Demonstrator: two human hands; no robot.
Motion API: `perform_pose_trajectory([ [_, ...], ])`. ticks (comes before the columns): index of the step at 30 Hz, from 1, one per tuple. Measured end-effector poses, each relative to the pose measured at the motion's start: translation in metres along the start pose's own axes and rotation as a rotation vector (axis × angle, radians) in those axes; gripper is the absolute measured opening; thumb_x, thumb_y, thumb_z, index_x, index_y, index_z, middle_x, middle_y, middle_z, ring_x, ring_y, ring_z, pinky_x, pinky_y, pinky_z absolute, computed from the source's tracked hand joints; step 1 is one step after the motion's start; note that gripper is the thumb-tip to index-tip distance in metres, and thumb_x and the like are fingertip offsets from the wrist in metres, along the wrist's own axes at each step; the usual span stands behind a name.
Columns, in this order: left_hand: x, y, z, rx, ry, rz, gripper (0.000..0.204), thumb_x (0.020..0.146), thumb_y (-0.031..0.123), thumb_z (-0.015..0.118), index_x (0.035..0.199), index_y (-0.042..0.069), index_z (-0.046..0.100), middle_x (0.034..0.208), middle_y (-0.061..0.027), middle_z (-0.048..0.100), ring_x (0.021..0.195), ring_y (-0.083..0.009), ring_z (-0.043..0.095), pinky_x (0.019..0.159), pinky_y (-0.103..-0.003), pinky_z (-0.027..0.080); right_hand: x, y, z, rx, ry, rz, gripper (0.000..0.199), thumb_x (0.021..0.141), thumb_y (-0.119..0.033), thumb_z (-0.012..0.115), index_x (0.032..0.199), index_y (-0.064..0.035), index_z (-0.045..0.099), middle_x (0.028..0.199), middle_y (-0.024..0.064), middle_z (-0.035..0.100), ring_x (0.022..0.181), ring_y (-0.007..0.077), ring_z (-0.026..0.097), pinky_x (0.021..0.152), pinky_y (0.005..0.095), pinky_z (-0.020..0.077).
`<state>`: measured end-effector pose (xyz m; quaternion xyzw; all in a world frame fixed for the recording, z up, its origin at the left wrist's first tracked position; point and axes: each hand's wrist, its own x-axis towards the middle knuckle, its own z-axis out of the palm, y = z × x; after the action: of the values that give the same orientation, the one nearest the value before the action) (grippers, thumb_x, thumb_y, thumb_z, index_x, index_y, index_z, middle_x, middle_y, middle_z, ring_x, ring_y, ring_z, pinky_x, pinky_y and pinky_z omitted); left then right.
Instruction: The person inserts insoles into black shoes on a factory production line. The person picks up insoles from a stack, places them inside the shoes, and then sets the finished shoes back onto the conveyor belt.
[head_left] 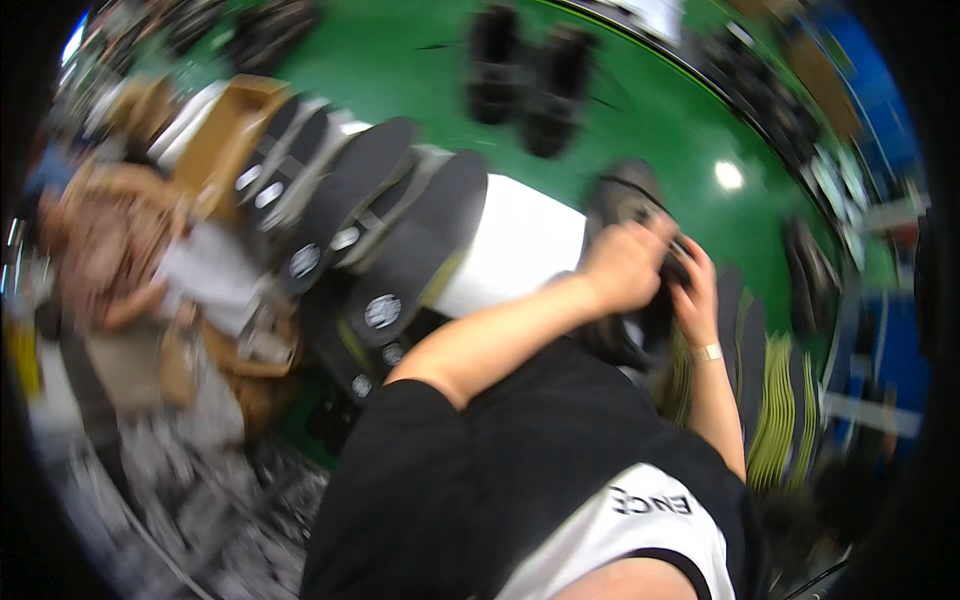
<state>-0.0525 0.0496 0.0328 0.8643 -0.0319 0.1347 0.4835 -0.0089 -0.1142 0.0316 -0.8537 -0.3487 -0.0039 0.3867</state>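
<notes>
A dark shoe is seen in front of the body, between a white panel and stacked green-edged insoles. Its top is covered by the curled left hand; its right side is met by the bent fingers of the right hand. Through blur, whether either hand is gripping cannot be told. Grey insoles are lined up leftward.

The left forearm slanted rightward to a curled, blurred left hand, while the right forearm stood steeply below a partly bent right hand just beside it.
</notes>
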Motion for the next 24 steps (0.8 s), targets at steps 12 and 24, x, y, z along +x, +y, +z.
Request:
perform_pose_trajectory([
  [12,0.047,-0.03,-0.003,-0.746,-0.464,-0.402,0.07,0.069,-0.003,0.055,0.129,-0.008,0.018,0.094,-0.0134,0.057,0.084,-0.0148,0.055,0.077,-0.024,0.042,0.012,0.018,0.004,0.862,0.146,0.593,0.031,0.078,-0.023,0.061,0.092,0.0044,0.059,0.103,0.0062,0.049,0.094,0.0139,0.048,0.083,0.0244,0.0366],
  [24,0.048,-0.033,0.007,-0.691,-0.425,-0.347,0.058,0.072,0.0,0.052,0.125,-0.004,0.029,0.102,-0.0139,0.055,0.092,-0.0166,0.053,0.082,-0.026,0.041,0.023,0.016,0.002,0.907,0.133,0.708,0.025,0.076,-0.02,0.061,0.088,0.0007,0.057,0.081,0.0043,0.057,0.073,0.0115,0.052,0.067,0.0235,0.0409],
])
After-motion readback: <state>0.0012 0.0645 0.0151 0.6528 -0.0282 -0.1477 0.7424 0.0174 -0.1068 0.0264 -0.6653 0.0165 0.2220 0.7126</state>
